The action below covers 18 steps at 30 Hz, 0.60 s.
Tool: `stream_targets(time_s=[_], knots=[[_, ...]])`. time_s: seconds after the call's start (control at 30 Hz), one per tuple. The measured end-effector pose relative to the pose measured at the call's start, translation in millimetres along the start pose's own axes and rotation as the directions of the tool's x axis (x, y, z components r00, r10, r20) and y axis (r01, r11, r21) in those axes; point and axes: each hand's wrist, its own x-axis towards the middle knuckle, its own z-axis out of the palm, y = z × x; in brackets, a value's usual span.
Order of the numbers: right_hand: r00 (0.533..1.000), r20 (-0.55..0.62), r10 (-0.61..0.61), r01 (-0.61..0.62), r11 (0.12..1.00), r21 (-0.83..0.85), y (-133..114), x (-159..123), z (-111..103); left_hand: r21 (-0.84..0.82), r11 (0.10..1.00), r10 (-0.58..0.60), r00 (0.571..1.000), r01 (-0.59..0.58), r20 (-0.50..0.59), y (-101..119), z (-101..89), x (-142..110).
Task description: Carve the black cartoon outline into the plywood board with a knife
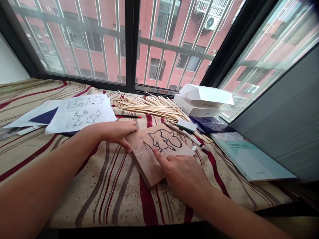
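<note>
A flat brown wooden board (149, 164) lies at an angle on the striped cloth. Bold black outlines of a cartoon figure cover its right part, with fainter pencil lines on the left. My left hand (119, 132) grips the board's left corner, thumb at the near edge and fingers along the far side. My right hand (184, 171) rests over the board's near right side, its index finger stretched to the drawing and the other fingers curled under. A thin dark point shows just beyond that fingertip, but what the hand holds is hidden.
Printed sheets with cartoon line drawings (83, 114) lie left, beside a red-and-black pen (128, 116). Thin wooden sticks (154, 105) are piled by the window. A white box (199, 104), a white-topped eraser-like block (186, 125), a brush (188, 135) and a pale green book (254, 156) sit right.
</note>
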Motion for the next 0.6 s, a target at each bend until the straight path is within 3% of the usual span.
stream_targets(time_s=[0.33, 0.6], knots=[[1.0, -0.026, 0.014, -0.014, 1.0, 0.003, -18.0, -0.9, 4.7, -0.005, 1.0, 0.024, 0.999, -0.024, -0.03, -1.2, 1.3, -0.8], [0.994, -0.1, -0.036, 0.035, 0.999, -0.016, 10.6, 10.3, 9.8, 0.005, 1.0, 0.009, 1.0, -0.009, 0.0, 2.6, -0.9, -0.5]])
